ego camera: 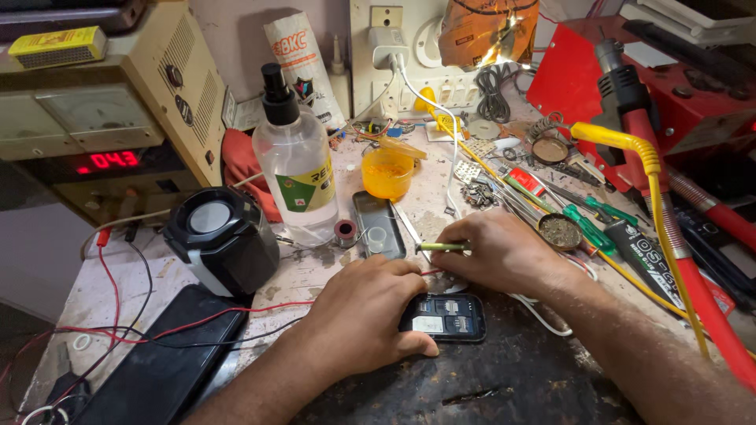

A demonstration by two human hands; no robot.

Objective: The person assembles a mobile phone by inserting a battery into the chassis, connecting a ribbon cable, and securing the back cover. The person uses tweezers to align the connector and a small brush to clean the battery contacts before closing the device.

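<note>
Pinning an opened phone (442, 317) flat on the table (520, 378), the left hand (368, 311) clamps its left end. Right hand (500, 253) pinches a thin tool (441, 247) just above. Phone looks light, rigid, fragile inside; best held by its edges.

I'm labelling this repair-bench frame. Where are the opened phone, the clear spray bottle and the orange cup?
opened phone (445, 316): head view, on its exposed back with the card slots.
clear spray bottle (295, 169): head view, on its clear body above the label.
orange cup (387, 175): head view, on its front wall.
</note>
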